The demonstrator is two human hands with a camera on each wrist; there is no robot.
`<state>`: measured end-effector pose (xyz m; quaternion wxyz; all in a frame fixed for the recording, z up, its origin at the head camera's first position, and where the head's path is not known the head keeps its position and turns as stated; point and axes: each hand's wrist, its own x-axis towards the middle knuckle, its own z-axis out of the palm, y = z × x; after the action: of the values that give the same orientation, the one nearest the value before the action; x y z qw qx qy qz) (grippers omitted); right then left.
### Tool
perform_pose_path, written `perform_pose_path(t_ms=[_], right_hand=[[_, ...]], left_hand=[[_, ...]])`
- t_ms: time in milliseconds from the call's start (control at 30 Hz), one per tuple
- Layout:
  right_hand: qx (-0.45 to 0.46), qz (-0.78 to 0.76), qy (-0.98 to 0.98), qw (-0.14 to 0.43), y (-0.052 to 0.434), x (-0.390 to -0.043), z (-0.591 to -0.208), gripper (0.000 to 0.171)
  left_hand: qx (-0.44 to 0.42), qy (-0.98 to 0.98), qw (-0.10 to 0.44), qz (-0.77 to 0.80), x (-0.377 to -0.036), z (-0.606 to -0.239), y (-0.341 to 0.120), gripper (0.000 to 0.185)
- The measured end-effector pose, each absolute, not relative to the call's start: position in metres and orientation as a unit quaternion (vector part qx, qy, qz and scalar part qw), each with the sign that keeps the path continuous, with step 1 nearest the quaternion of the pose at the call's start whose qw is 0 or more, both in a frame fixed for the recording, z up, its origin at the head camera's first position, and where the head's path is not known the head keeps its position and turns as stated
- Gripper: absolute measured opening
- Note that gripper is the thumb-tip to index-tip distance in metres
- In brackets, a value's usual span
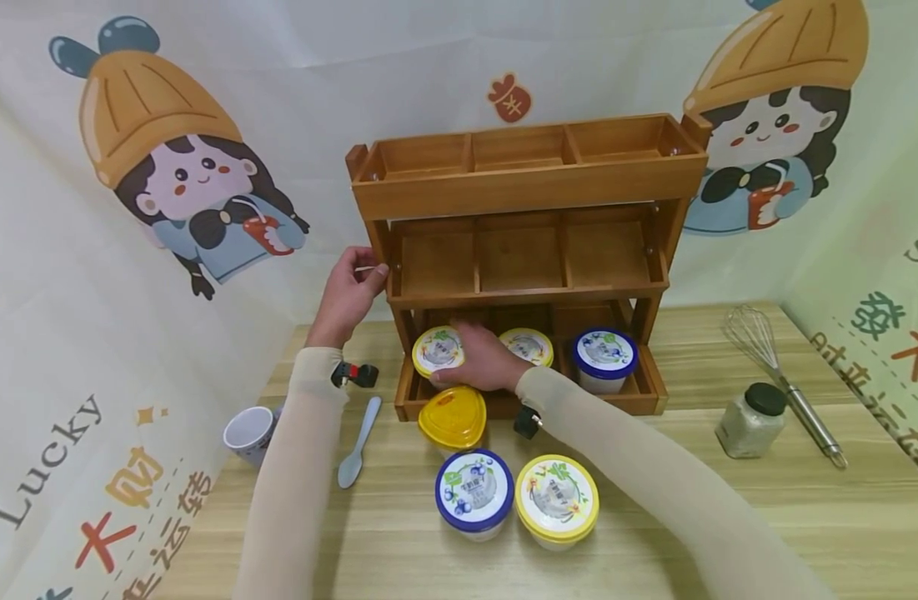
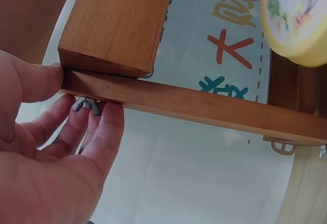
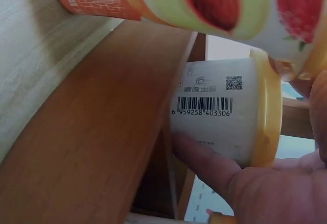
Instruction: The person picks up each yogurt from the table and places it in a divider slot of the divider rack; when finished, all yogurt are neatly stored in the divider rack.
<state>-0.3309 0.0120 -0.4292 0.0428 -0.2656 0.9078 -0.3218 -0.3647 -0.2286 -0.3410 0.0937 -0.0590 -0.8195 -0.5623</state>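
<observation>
Head view: above, facing forward and down over desk (image 1: 729,517) and wooden rack (image 1: 526,250). Left wrist view: close under rack's left post. Right wrist view: close at bottom tier. All share the rack.

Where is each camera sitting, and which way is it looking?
Head: worn on the head, looking forward and down at the wooden rack, cups and both sleeved arms.
Left wrist: on the left wrist, looking along the left hand gripping the rack's side post.
Right wrist: on the right wrist, close to the right hand holding a yellow-lidded cup.
Shared: that yellow-lidded cup shows in all three views.
</observation>
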Motion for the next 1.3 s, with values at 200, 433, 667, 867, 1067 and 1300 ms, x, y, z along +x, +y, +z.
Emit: perform_pose_path(t_ms=[200,433,667,867,1067,1300], right_hand=[[-0.266,-0.302,0.913,0.058,0.007,-0.333,-0.432,0.104],[-0.261,-0.294,0.916,0.075,0.005,-0.334,-0.431,0.101],[-0.246,-0.305,0.917,0.078,0.007,-0.333,-0.425,0.095],[-0.221,-0.341,0.91,0.077,0.011,-0.33,-0.416,0.093],[-0.212,-0.391,0.891,0.089,0.02,-0.322,-0.407,0.092],[-0.24,-0.411,0.874,0.098,0.036,-0.305,-0.398,0.089]], left_hand=[[-0.059,-0.82,0.098,-0.56,-0.364,-0.341,-0.228,0.041],[-0.062,-0.824,0.103,-0.554,-0.365,-0.342,-0.228,0.042],[-0.065,-0.828,0.102,-0.548,-0.363,-0.341,-0.228,0.043],[-0.062,-0.827,0.1,-0.55,-0.363,-0.342,-0.23,0.043],[-0.057,-0.823,0.094,-0.557,-0.363,-0.343,-0.231,0.043],[-0.057,-0.823,0.091,-0.558,-0.364,-0.341,-0.23,0.044]])
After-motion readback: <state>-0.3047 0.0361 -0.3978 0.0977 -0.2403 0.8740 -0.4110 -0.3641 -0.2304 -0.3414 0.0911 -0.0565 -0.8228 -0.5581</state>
